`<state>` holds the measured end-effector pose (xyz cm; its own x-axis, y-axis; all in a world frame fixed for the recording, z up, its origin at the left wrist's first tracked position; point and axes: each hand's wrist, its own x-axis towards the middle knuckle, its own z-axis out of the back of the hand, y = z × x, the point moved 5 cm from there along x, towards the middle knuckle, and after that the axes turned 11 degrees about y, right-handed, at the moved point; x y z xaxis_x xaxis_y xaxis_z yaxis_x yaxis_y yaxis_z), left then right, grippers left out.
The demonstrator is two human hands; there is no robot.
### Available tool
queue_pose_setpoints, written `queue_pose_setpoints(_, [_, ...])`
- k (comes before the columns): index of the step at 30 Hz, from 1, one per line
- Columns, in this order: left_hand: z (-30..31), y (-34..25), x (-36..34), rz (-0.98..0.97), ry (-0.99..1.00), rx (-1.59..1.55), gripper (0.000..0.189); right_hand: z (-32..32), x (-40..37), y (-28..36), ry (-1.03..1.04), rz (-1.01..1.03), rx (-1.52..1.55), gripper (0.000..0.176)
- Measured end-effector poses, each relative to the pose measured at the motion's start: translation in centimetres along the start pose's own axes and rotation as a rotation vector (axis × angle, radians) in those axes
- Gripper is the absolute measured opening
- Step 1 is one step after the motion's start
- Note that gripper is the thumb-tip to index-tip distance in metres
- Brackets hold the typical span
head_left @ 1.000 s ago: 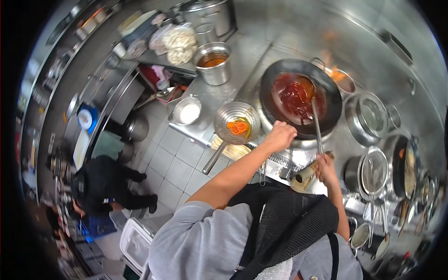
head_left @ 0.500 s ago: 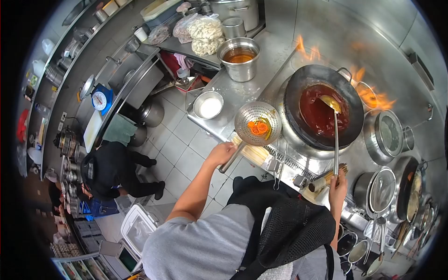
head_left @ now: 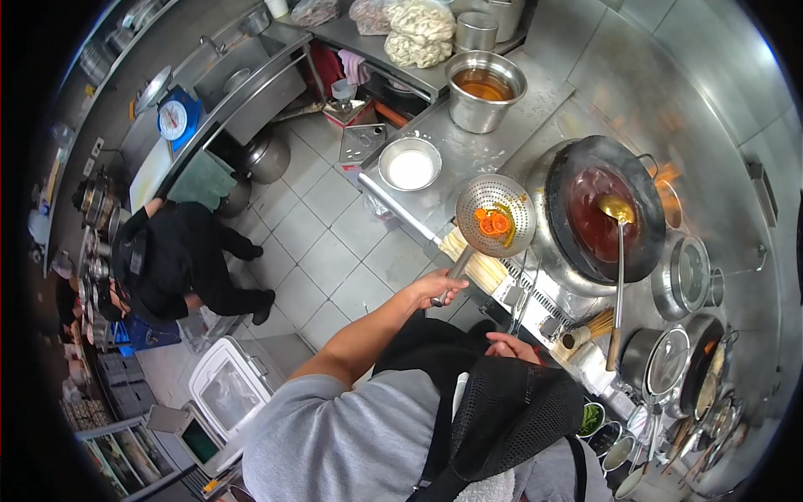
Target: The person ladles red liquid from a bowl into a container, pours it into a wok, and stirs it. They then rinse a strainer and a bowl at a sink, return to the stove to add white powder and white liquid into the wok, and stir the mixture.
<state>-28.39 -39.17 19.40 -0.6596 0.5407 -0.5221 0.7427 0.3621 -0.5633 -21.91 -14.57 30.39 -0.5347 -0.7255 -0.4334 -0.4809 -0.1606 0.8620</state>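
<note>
My left hand (head_left: 441,287) grips the handle of a perforated strainer (head_left: 473,201). Orange slices (head_left: 493,222) and some yellow-green strips lie in its bowl, which hangs over the counter's front edge. My right hand (head_left: 512,346) is close to my body, apart from the ladle, its visible fingers loosely extended with nothing seen in them; the cap partly covers it. On the stove, a black wok (head_left: 572,255) holds dark red sauce (head_left: 585,226), lightly steaming. A ladle (head_left: 620,284) leans in it, its bowl in the sauce and its wooden handle jutting out toward the front.
A steel pot of amber liquid (head_left: 475,117) and a bowl of white contents (head_left: 411,165) stand on the counter (head_left: 502,146). Flames (head_left: 667,180) show behind the wok. Pots and strainers (head_left: 667,368) crowd the right. A person in black (head_left: 180,259) bends at the left.
My right hand has let go of the ladle and drawn back toward my body. The ladle stays in the wok. The view has shifted, and the flames look smaller.
</note>
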Motion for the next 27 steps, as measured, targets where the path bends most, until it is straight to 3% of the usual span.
queue_pose_setpoints(2, [-0.6,-0.1,-1.2,-0.035,0.030,-0.040,0.058,-0.1,0.5,0.4,-0.051,-0.109,-0.128,0.037])
queue_pose_setpoints(4, [-2.3,-0.3,-3.2,-0.138,0.123,-0.096,0.047,1.7,0.4,-1.4,-0.022,-0.093,-0.163,0.037])
queue_pose_setpoints(5, [-3.4,-0.5,-4.2,-0.153,0.189,-0.130,0.056,2.4,0.2,-1.8,-0.042,-0.114,-0.143,0.037])
queue_pose_setpoints(7, [-4.9,-0.4,-4.7,-0.179,0.226,-0.178,0.055,4.1,0.4,-2.6,-0.044,-0.157,-0.168,0.038])
queue_pose_setpoints(11, [-7.8,-0.3,-2.3,-0.267,0.240,-0.218,0.048,6.3,2.2,-4.4,0.120,-0.189,-0.263,0.037])
queue_pose_setpoints(12, [-7.5,0.1,-1.8,-0.143,0.197,-0.242,0.048,6.9,3.2,-5.4,0.203,-0.183,-0.265,0.037])
queue_pose_setpoints(17, [-7.9,3.5,-2.5,-0.454,0.238,-0.372,0.056,8.2,4.5,-3.9,0.264,-0.154,-0.359,0.039])
queue_pose_setpoints(20, [-8.6,5.9,-10.1,-0.592,0.179,-0.338,0.062,8.5,4.7,-3.9,0.261,-0.185,-0.441,0.039])
queue_pose_setpoints(27, [-6.4,21.6,-30.7,-0.859,-0.448,-0.443,0.070,5.5,7.2,-6.4,0.354,-0.164,-0.454,0.037])
